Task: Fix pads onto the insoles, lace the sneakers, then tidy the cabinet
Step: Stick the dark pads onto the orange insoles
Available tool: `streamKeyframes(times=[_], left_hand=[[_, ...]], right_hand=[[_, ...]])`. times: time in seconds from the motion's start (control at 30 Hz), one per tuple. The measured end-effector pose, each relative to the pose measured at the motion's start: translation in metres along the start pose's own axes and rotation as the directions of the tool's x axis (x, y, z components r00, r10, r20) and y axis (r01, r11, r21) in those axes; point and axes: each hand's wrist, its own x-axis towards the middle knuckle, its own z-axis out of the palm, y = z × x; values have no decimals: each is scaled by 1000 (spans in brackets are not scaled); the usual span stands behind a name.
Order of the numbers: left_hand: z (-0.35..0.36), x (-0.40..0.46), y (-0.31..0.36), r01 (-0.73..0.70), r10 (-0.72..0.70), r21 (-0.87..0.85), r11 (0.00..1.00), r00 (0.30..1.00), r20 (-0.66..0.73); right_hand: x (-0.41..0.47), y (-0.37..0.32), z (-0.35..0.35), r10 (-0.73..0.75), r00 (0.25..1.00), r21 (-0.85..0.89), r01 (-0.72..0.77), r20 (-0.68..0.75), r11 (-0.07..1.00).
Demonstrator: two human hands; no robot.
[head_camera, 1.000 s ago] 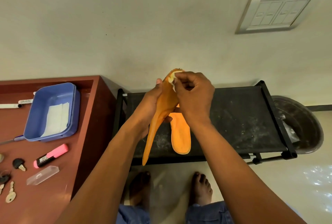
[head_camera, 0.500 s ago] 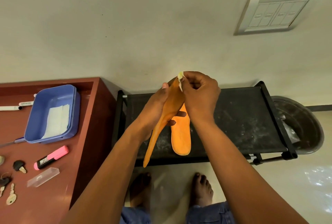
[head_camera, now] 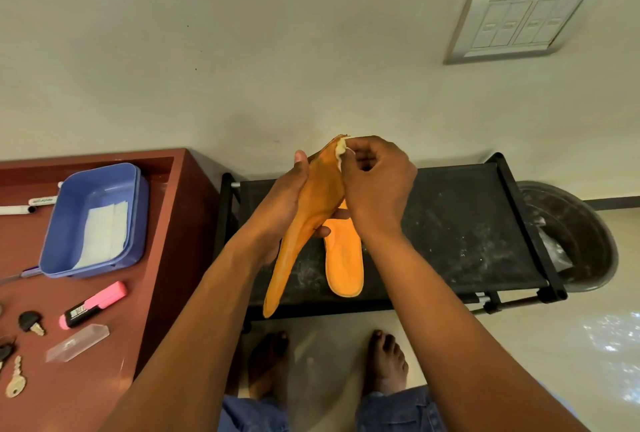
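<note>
Standing against a pale wall is a black rack, the landmark for everything else. Largest after the wall is a red-brown cabinet touching the rack's left end. A round dark tub sits on the floor just past the rack's right end, and a grey switch plate is on the wall above that end. Below the rack's front rail, 2 bare feet stand on the floor. Over the rack's left half, the left hand grips 1 orange insole around its middle, thumb on 1 face and fingers curled behind, holding it tilted so the lower tip hangs past the front rail. At the insole's upper tip, the right hand pinches a small pale pad between thumb and fingertips, the pad touching the insole's edge. A second orange insole lies flat on the rack's top, just right of the held one. On the cabinet, left of the rack, sit a blue tray holding white paper, a pink highlighter, a clear plastic case, a white marker and a few keys.
</note>
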Motion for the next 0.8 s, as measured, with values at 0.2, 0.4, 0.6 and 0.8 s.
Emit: streamKeyframes(times=[0.2, 0.4, 0.6, 0.8], left_hand=[[-1, 0, 2, -56, 54, -29, 998, 997, -53], [-15, -5, 6, -74, -9, -269, 960, 955, -295], [-14, -5, 10, 6, -86, -356, 935, 974, -211], [-3, -7, 10, 49, -84, -331, 942, 992, -91]], right_hand=[[-5, -4, -1, -6, 988, 0, 6, 156, 1000], [-42, -18, 22, -64, 850, 4, 73, 523, 997], [-39, -16, 19, -83, 904, -31, 105, 419, 994], [-6, -1, 2, -16, 993, -84, 26, 118, 996]])
